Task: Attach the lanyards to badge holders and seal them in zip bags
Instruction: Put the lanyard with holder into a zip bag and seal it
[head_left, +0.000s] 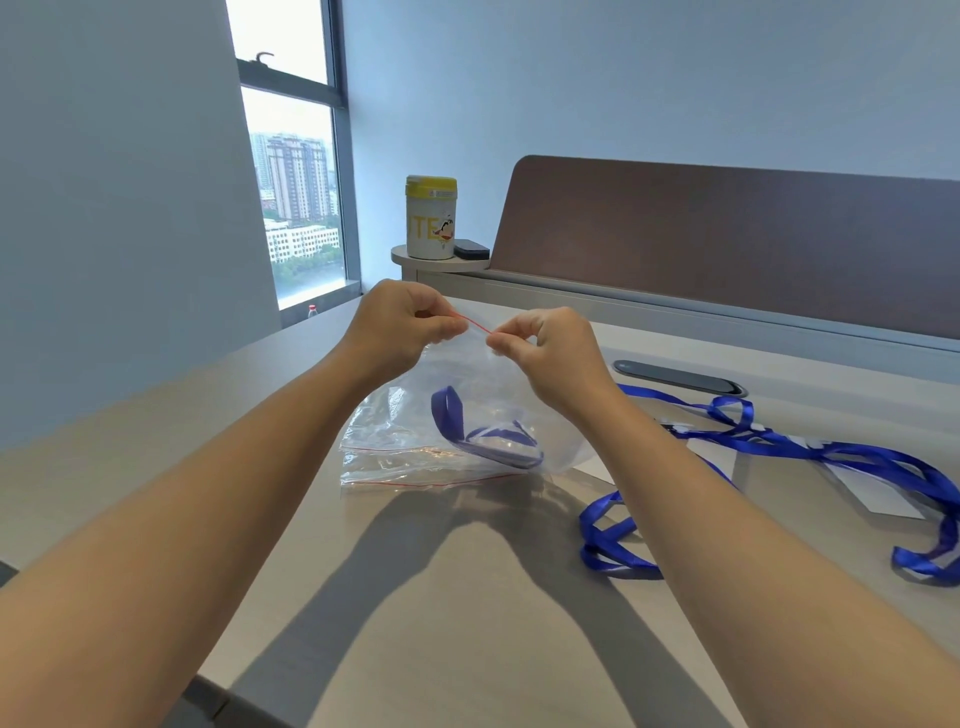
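Note:
I hold a clear zip bag (467, 384) upright above the desk by its red zip line. My left hand (405, 327) pinches the left end of the strip and my right hand (550, 353) pinches it further right. Inside the bag a blue lanyard (483, 431) lies coiled at the bottom with a clear badge holder. More clear zip bags (405, 467) with red lines lie flat on the desk beneath. Loose blue lanyards (779, 447) sprawl over the desk to the right, with white badge holders (878, 493) among them.
The light wooden desk (467, 597) runs to a front edge at lower left. A dark cable slot (680, 376) sits behind my right hand. A brown divider panel (727, 234) stands at the back. A yellow-lidded canister (431, 218) and a black case (471, 249) rest on a small shelf.

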